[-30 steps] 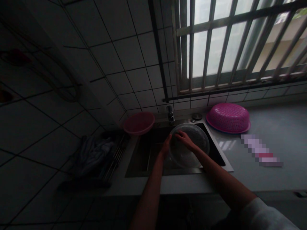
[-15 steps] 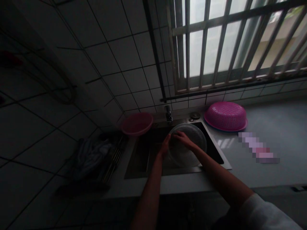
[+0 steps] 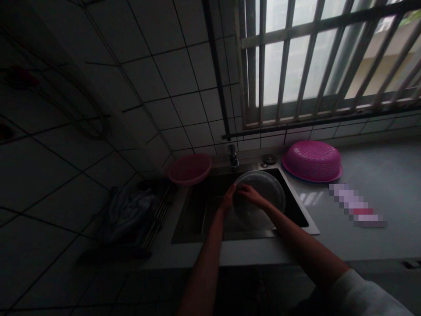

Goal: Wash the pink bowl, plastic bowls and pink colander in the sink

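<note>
A clear plastic basket [image 3: 267,193] is held tilted over the dark sink [image 3: 200,210], below the tap [image 3: 233,156]. My left hand [image 3: 228,197] grips the basket's left rim. My right hand [image 3: 250,194] lies inside the basket with its fingers spread against the inner wall. The room is very dim, so finer detail of the fingers is hard to make out.
A pink bowl [image 3: 190,168] sits at the sink's back left corner. A pink basket [image 3: 312,161] lies upside down on the grey counter [image 3: 378,175] to the right. A crumpled cloth [image 3: 126,210] lies on a rack left of the sink. A barred window is above.
My right hand has shifted slightly left inside the clear basket. The left hand keeps its hold on the rim. The view has wobbled a little.
</note>
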